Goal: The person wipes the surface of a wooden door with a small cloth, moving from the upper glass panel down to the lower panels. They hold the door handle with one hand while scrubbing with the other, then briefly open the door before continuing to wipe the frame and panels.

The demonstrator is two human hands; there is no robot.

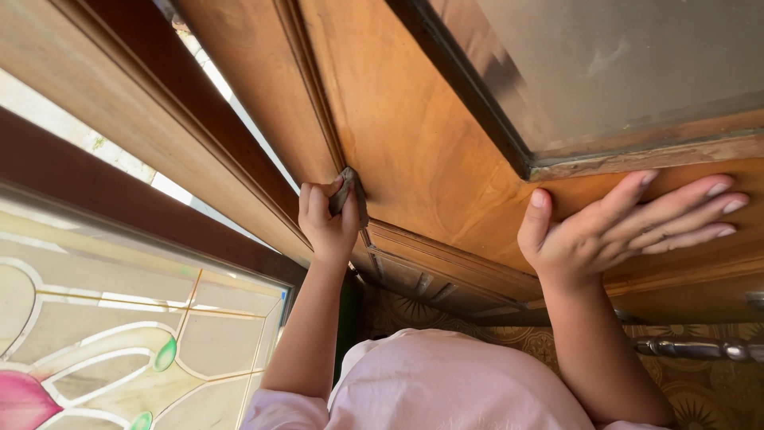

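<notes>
My left hand (325, 223) is closed around a small grey abrasive pad (344, 189) and presses it against the raised moulding of a varnished wooden door (414, 135). My right hand (613, 232) lies flat on the door's wood, fingers spread and pointing right, just below the frame of a frosted glass panel (629, 64). Both forearms come up from the bottom, out of a pale pink shirt (446, 382).
A stained-glass pane (119, 334) with pink and green shapes fills the lower left beside a dark wooden frame (143, 215). A silver metal door handle (692, 348) juts out at the lower right, over a patterned brown surface (477, 334).
</notes>
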